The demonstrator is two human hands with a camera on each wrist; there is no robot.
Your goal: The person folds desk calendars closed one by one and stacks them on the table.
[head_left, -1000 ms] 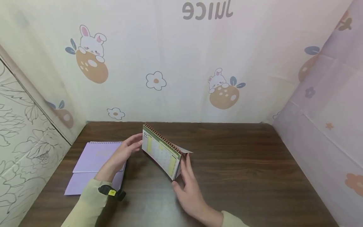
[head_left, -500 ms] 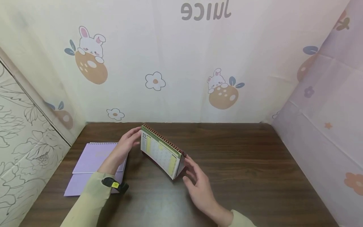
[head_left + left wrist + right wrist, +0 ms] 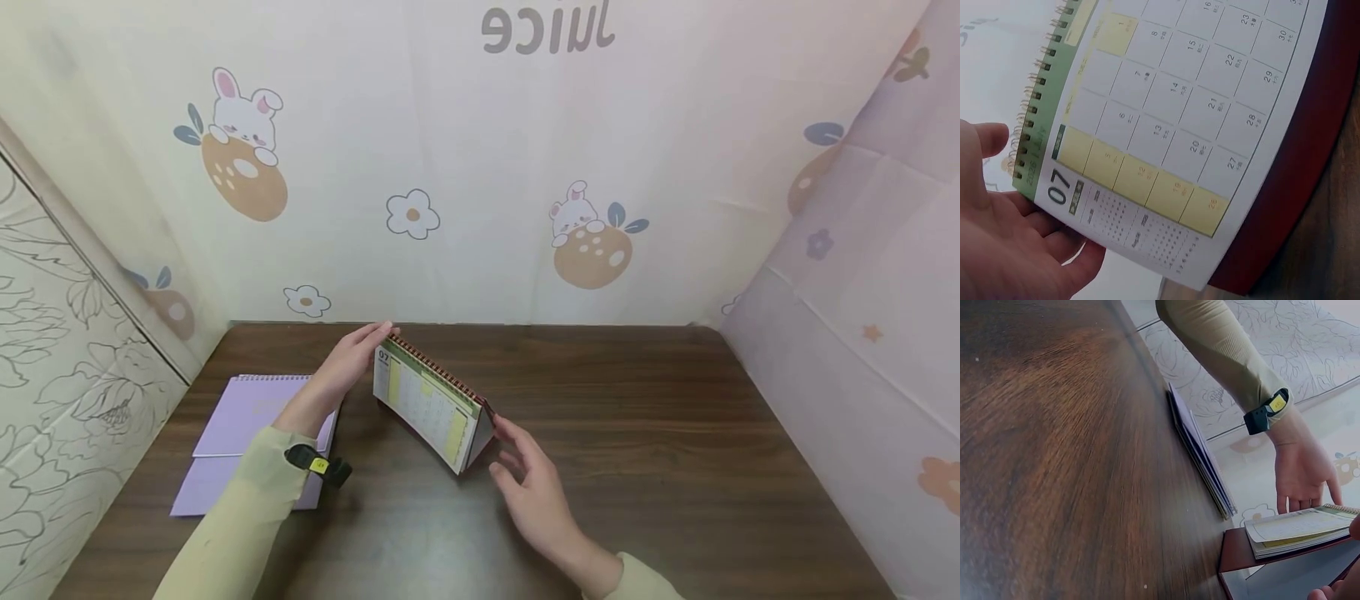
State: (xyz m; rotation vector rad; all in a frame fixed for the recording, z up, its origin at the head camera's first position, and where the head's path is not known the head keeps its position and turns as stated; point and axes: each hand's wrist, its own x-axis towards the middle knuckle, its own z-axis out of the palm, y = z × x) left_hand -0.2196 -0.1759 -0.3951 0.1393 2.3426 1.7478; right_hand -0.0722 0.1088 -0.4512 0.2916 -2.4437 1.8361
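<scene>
A desk calendar (image 3: 422,402) stands like a tent at the middle of the table, its "07" page facing front. Its coil binding runs along the top, and a dark red base (image 3: 1285,206) shows below the pages. At the upper left corner my left hand (image 3: 351,357) touches the calendar's end. In the left wrist view, fingers (image 3: 1088,265) of that hand lie loosely bent along the page's side edge. My right hand (image 3: 536,492) is at the calendar's right end, fingertips near the top of its rear panel. The right wrist view shows only bits of that hand.
A purple spiral-bound calendar or notebook (image 3: 258,417) lies on the left of the brown wooden table (image 3: 660,467), partly behind my left forearm. A patterned curtain (image 3: 480,167) hangs behind the table. A black strap with a yellow tag (image 3: 318,464) is on my left wrist.
My left hand has moved up to the calendar's upper left corner. My right hand has drawn back rightward from the calendar's open end. A flap that stuck out behind no longer shows.
</scene>
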